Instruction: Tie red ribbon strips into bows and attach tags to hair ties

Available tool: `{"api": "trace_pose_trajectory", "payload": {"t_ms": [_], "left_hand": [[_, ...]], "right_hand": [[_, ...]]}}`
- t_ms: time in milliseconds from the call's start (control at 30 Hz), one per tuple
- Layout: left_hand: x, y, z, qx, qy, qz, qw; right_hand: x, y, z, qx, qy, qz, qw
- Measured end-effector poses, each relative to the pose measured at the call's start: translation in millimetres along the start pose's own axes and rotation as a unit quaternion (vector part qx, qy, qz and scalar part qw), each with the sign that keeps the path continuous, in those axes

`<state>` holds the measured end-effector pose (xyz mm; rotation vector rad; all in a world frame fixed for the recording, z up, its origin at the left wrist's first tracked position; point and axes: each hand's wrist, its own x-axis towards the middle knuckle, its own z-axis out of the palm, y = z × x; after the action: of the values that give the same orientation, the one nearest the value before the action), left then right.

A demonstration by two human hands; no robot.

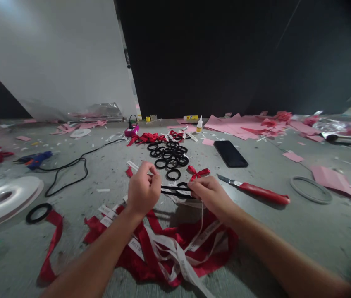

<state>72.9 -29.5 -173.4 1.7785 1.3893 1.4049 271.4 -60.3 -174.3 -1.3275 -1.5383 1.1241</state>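
Observation:
A black elastic hair tie (170, 190) is stretched nearly level between my two hands. My left hand (144, 186) is closed in a fist around its left end. The fingers of my right hand (211, 191) pinch its right end, where a strip of white printed ribbon (184, 192) lies at the band. A thin white strand hangs below the right fingers. Just beyond them is a small red ribbon bow (198, 171). Several loose black hair ties (173, 174) lie ahead of my hands. Below my wrists spreads a heap of red ribbon (150, 265) and white printed ribbons (181, 258).
To the right lie a red-handled utility knife (263, 193), a black phone (231, 154) and a grey ring (311, 190). At left are ribbon spools (29, 188), a blue glue gun (39, 159) and its cable. A glue bottle (199, 125) and pink paper (234, 124) stand farther back.

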Motion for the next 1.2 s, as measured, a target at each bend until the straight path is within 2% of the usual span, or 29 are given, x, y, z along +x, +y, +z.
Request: {"api": "trace_pose_trajectory", "payload": {"t_ms": [67,167,233,267,333,400,467,567,633,767,867,967,1033,1100,1200], "left_hand": [[-6.9,7.9,9.9,-0.117,-0.056,-0.079,0.988],[-15.2,17.3,19.7,-0.312,-0.14,-0.192,0.92],[-17.9,20.6,21.5,-0.389,-0.17,-0.214,0.879],[-18.4,21.2,21.0,-0.399,-0.179,-0.21,0.874],[-18.1,20.6,18.3,-0.369,-0.191,-0.186,0.89],[-17.0,18.5,14.9,-0.317,-0.196,-0.16,0.914],[-16.2,16.1,12.3,-0.318,-0.196,-0.161,0.913],[-16.3,13.5,10.7,-0.407,-0.201,-0.209,0.866],[-17.0,12.4,10.4,-0.457,-0.216,-0.234,0.831],[-18.4,9.6,9.8,-0.483,-0.246,-0.257,0.8],[-18.6,5.9,7.8,-0.469,-0.272,-0.273,0.795],[-19.0,2.4,4.5,-0.441,-0.321,-0.253,0.799],[-19.6,1.2,2.8,-0.412,-0.336,-0.228,0.816],[-19.5,1.0,2.4,-0.39,-0.31,-0.218,0.839],[-14.5,1.6,2.6,-0.381,-0.228,-0.21,0.871]], "right_hand": [[-1.0,-1.4,12.4,-0.004,-0.017,-0.025,1.0],[-3.9,-1.6,23.5,0.006,-0.026,-0.062,0.998],[-6.4,-1.5,26.8,0.051,-0.035,-0.07,0.996],[-7.5,-1.6,27.4,0.084,-0.046,-0.061,0.994],[-9.2,-2.3,27.4,0.132,-0.072,-0.045,0.988],[-10.4,-3.5,26.5,0.123,-0.09,-0.058,0.987],[-11.6,-4.7,25.5,0.093,-0.088,-0.081,0.988],[-13.9,-5.4,24.5,0.173,-0.082,-0.032,0.981],[-15.6,-5.1,23.6,0.274,-0.088,0.012,0.958],[-17.6,-3.7,20.1,0.391,-0.1,0.087,0.911],[-17.8,-2.7,17.3,0.415,-0.13,0.141,0.889],[-17.9,-1.3,15.8,0.392,-0.167,0.148,0.893],[-18.4,-0.2,15.6,0.366,-0.193,0.142,0.899],[-18.8,0.5,15.6,0.344,-0.202,0.137,0.907],[-19.2,-1.1,15.2,0.324,-0.158,0.134,0.923]]}}
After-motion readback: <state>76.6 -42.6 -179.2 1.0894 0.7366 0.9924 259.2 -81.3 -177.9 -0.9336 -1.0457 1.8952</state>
